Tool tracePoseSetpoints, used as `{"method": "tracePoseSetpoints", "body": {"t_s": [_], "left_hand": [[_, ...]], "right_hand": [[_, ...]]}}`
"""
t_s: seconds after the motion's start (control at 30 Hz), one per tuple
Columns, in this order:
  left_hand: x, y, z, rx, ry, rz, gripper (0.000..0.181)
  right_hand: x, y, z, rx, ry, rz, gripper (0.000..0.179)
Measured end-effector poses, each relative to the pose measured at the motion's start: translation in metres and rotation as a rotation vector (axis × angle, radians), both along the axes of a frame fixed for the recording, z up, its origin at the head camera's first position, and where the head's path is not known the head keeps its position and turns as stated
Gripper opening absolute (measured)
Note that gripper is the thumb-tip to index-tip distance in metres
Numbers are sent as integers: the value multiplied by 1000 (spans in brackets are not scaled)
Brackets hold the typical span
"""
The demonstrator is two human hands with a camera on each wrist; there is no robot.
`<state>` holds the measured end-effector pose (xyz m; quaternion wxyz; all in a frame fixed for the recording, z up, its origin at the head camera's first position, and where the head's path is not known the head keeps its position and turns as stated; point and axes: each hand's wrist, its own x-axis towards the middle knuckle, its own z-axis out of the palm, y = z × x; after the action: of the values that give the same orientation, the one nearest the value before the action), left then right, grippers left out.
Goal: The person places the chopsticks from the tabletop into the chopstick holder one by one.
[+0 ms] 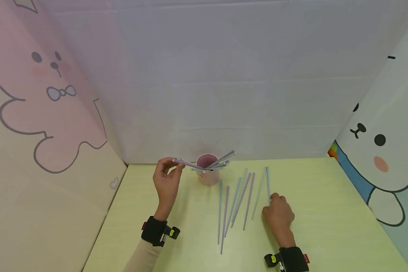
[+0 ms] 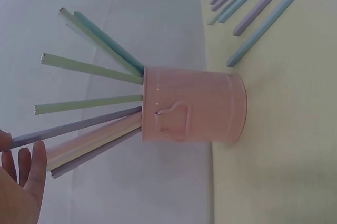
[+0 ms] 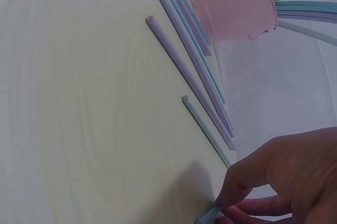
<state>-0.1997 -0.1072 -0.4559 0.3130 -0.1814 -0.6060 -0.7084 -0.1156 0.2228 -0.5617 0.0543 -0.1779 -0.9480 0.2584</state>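
Observation:
My left hand (image 1: 166, 183) pinches the outer end of a thin purple stick (image 2: 79, 126) between thumb and fingers. The stick's other end leans in a pink bucket-like cup (image 2: 210, 89) with small side handles. Several more green, teal and purple sticks fan out of the cup's mouth. Over on the right, my right hand (image 1: 279, 215) pinches the near end of a light blue stick (image 1: 268, 181) at the tabletop. Most of that stick is outside the right wrist view, where its end (image 3: 209, 215) shows at the fingertips.
Several loose pastel sticks lie in a rough row between the cup and my right hand, among them a pale green stick (image 1: 258, 192) and a purple stick (image 1: 225, 219). Behind the yellowish table (image 1: 326, 211) hangs a white sheet (image 1: 204, 94), with cartoon-printed panels at both sides.

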Motion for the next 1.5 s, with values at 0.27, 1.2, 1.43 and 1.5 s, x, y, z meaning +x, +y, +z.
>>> {"method": "tracePoseSetpoints", "body": {"t_s": [0.27,1.2,1.43,1.5], "left_hand": [[1,0,-6,-21,-33,3,27],[18,-7,-26,-31,-162,15,23],[23,-10,-31,-3,-216,9,24],[24,-10,-34,0,-237,7,24]], "right_hand": [[1,10,3,15,-58,-11,40],[5,28,23,-48,-134,38,26],[8,24,27,-87,-158,54,31],[8,23,28,-95,-156,60,31]]}}
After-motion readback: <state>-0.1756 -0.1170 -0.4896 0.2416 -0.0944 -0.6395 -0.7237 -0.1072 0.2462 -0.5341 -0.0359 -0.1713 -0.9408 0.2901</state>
